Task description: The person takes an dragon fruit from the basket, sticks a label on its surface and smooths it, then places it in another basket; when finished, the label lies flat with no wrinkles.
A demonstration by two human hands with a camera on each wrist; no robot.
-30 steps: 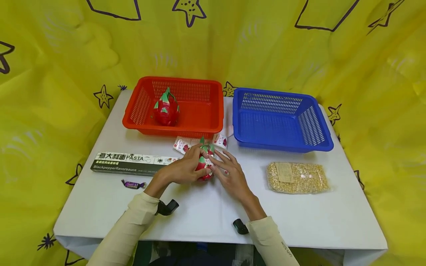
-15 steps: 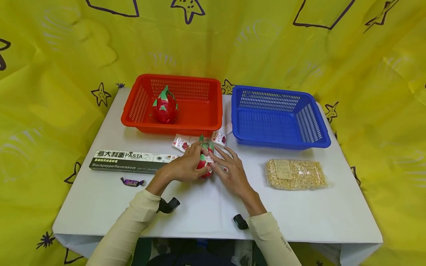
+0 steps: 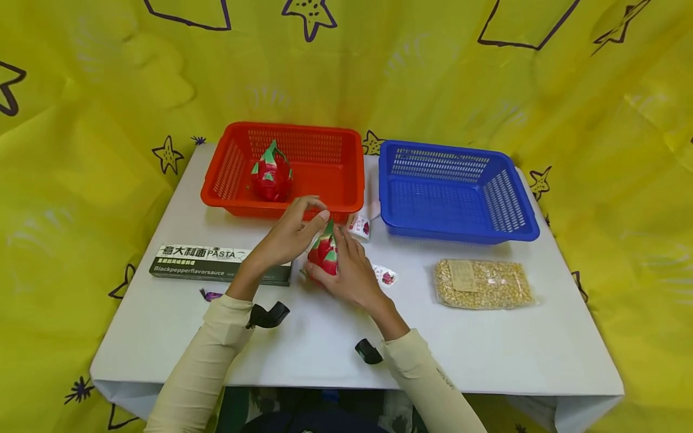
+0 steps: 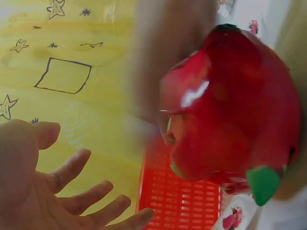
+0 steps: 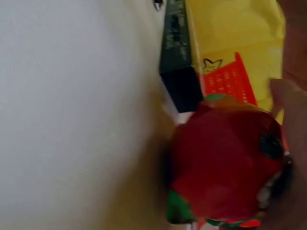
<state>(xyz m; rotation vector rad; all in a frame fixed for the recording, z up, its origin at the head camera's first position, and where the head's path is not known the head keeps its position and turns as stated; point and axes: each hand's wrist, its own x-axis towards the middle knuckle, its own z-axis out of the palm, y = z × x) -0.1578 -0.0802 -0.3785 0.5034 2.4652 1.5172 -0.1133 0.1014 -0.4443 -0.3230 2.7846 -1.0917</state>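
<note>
A red dragon fruit [image 3: 325, 252] with green leaf tips is upright over the middle of the table, its stem end upward. My right hand [image 3: 353, 273] grips it from the right side. Apart from the fruit, my left hand [image 3: 287, 237] hovers at its upper left; its fingers are spread and hold nothing in the left wrist view. That view shows the glossy fruit [image 4: 240, 105] large, beside a blurred hand. A small white card [image 3: 358, 227] printed with dragon fruit lies behind the hands, and another printed card [image 3: 386, 276] lies right of my right hand.
At the back left, a red basket [image 3: 292, 212] holds another dragon fruit [image 3: 272, 180]. A blue basket [image 3: 460, 236] stands at the back right. A black-and-white pasta box [image 3: 189, 272] and a purple wrapped candy [image 3: 213, 296] lie left; a bag of yellow kernels [image 3: 484, 285] lies right.
My left hand has let go of the dragon fruit and risen up and left. My right hand has moved left and now grips the fruit, which has shifted slightly left; the right-hand card is uncovered.
</note>
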